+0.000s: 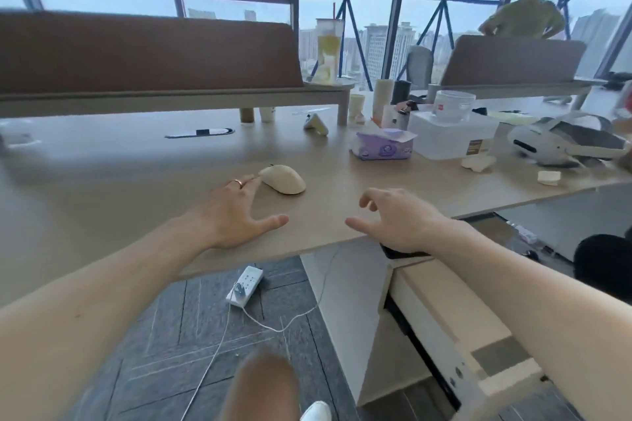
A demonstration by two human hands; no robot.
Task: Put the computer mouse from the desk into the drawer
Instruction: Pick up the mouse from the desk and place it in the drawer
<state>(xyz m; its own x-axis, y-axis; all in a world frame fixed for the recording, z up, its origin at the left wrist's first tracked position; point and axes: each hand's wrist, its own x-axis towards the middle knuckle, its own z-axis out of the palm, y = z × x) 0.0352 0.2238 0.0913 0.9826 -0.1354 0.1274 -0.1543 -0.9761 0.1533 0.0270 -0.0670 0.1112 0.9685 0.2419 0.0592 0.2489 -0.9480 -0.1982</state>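
Note:
A cream computer mouse [283,179] lies on the light wooden desk [136,167], a little in from the front edge. My left hand [236,212] rests flat on the desk with fingers spread; a ringed fingertip touches the mouse's left end. My right hand [396,219] hovers over the desk's front edge, to the right of the mouse, fingers apart and curled, holding nothing. Below the right forearm the drawer unit [444,314] stands under the desk; its top drawer looks pulled out, its inside hidden by my arm.
On the desk to the right sit a purple tissue pack [383,147], a clear plastic box [451,137] and a white headset [561,143]. A drink cup [328,51] stands on a shelf. A power strip [244,285] with cable lies on the floor. Another person stands far right.

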